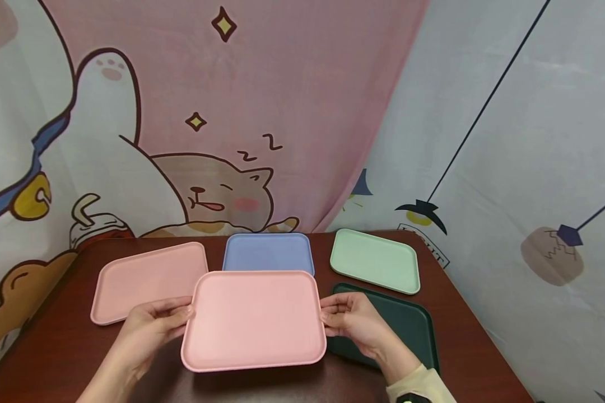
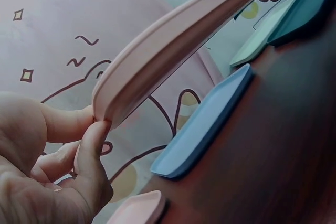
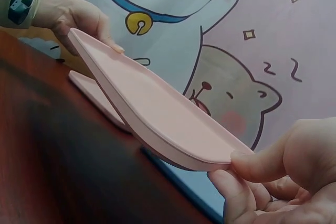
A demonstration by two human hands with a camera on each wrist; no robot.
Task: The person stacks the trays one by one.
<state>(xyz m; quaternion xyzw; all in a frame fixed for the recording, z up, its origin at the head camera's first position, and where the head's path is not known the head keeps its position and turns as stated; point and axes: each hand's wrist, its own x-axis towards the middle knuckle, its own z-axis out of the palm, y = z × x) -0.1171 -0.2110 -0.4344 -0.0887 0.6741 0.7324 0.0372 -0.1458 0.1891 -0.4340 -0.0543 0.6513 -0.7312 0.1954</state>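
A pink tray [image 1: 254, 322] is held up off the table, its inner face turned toward the head camera. My left hand [image 1: 148, 330] pinches its left short edge between thumb and fingers. On the opposite short edge, my right hand [image 1: 355, 324] grips with thumb and fingers in the same way. The left wrist view shows the raised tray [image 2: 173, 40] from its side, with the left thumb and finger at its corner. Behind it lies a blue tray [image 1: 269, 252], partly covered by the raised one. A dark green tray [image 1: 403, 322] lies beyond the right hand, partly hidden by it.
Another pink tray [image 1: 151, 280] lies at the left of the brown table [image 1: 464, 358]. A light green tray [image 1: 375, 260] lies at the back right. A printed curtain [image 1: 302, 112] hangs right behind the table's far edge and along its sides.
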